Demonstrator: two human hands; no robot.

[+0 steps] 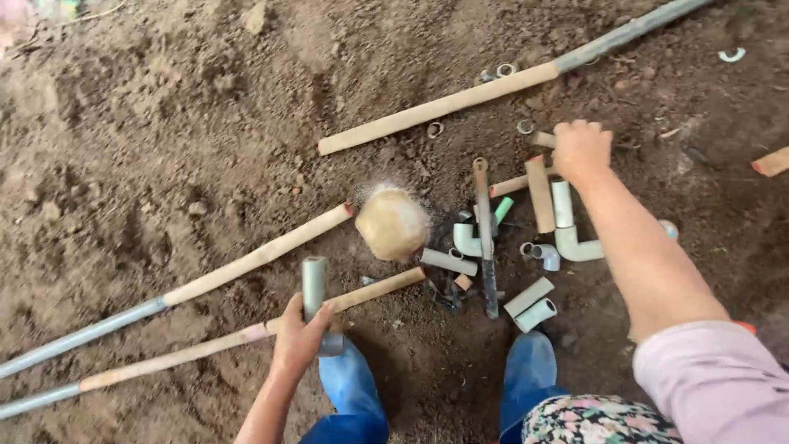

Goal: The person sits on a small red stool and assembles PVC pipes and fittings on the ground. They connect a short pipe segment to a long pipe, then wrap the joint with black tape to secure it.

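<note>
The left hand (pixel 297 339) is wrapped tight around a short grey pipe (pixel 314 288), holding it straight up so the top end is free. The right hand (pixel 581 150) reaches far out and closes on a small tan pipe piece (pixel 543 139) in the dirt; I cannot tell how firm. Just below that hand lie white elbows (pixel 569 232), a saw (pixel 486 238) and a round tan ball (pixel 392 223). Long pipes (pixel 246 261) lie beside the left hand

Smooth matt grey plastic pipe piece (pixel 314 285) and mud-smeared plastic pipes (pixel 255 256) lie against rough, crumbly brown soil (pixel 164 123).
</note>
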